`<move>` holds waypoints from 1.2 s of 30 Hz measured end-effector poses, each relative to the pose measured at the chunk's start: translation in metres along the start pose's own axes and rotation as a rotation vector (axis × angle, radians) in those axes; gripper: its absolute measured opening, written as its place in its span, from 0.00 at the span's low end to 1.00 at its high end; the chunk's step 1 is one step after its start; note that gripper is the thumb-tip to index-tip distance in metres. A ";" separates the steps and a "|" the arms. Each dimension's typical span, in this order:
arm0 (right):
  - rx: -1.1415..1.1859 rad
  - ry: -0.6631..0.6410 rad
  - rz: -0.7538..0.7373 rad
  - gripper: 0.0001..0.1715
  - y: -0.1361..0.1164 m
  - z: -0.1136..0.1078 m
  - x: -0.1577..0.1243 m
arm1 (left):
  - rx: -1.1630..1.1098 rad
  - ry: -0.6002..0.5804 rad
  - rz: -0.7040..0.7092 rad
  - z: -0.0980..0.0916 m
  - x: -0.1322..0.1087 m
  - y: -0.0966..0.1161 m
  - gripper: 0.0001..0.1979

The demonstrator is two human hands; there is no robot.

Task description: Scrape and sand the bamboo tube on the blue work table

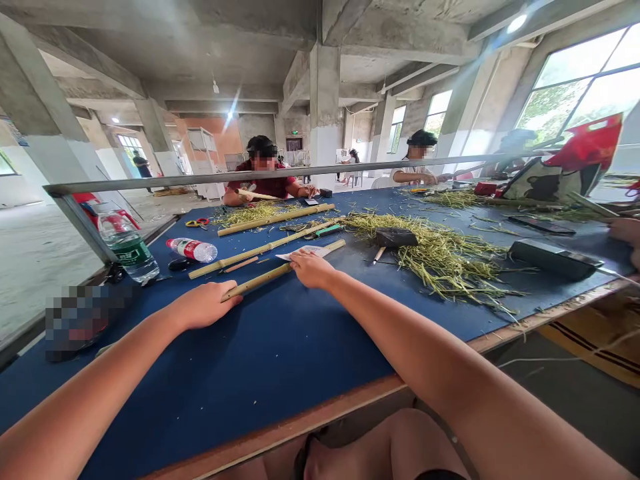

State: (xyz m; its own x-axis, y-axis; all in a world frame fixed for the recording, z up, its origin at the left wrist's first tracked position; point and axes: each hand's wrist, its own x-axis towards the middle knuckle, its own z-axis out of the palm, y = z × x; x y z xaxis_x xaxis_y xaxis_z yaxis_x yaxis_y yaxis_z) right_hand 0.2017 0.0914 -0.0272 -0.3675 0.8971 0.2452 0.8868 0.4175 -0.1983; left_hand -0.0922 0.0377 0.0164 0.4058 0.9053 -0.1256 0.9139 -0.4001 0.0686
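Observation:
My left hand (204, 305) is closed around the near end of a bamboo stick (260, 283), which slants away to the right over the blue tabletop. Farther along it, my right hand (311, 269) pinches a white paper-like sheet (320, 251) that lies over the stick; the fingers hide part of both. Beyond them rests another long bamboo stick (240, 253), with a short reddish-brown strip (241, 265) beside it. A small knife with a pale handle (379, 255) lies to the right of the sheet, near a dark block (396, 237).
Bamboo shavings (440, 260) are heaped at the right. Water bottles (131, 248) stand and lie at the left, near scissors (197, 222). A metal bar (280, 176) spans the far side. A dark box (553, 259) sits far right. Co-workers (264, 177) sit across.

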 end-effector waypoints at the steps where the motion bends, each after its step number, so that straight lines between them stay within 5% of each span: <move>1: 0.013 -0.003 -0.030 0.28 -0.005 0.001 0.000 | 0.001 0.000 -0.001 0.000 0.000 0.000 0.22; 11: -0.018 0.020 0.175 0.28 0.038 -0.004 0.008 | -0.001 0.008 0.005 0.002 0.000 -0.002 0.25; 19: 0.033 0.018 -0.033 0.28 -0.001 0.005 0.002 | -0.004 0.006 0.003 0.000 -0.001 0.002 0.21; 28: -0.022 -0.013 0.101 0.27 0.025 -0.001 0.006 | -0.011 0.008 -0.004 0.001 0.000 -0.001 0.24; 36: -0.005 -0.010 -0.015 0.27 0.003 0.002 0.004 | -0.007 0.007 -0.006 0.002 -0.001 0.000 0.22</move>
State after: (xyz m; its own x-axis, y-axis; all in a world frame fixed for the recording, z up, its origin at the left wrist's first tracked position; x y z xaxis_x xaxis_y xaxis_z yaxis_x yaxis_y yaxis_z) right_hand 0.2029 0.0964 -0.0291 -0.3841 0.8920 0.2384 0.8823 0.4306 -0.1899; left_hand -0.0923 0.0369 0.0149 0.3998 0.9088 -0.1191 0.9164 -0.3933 0.0748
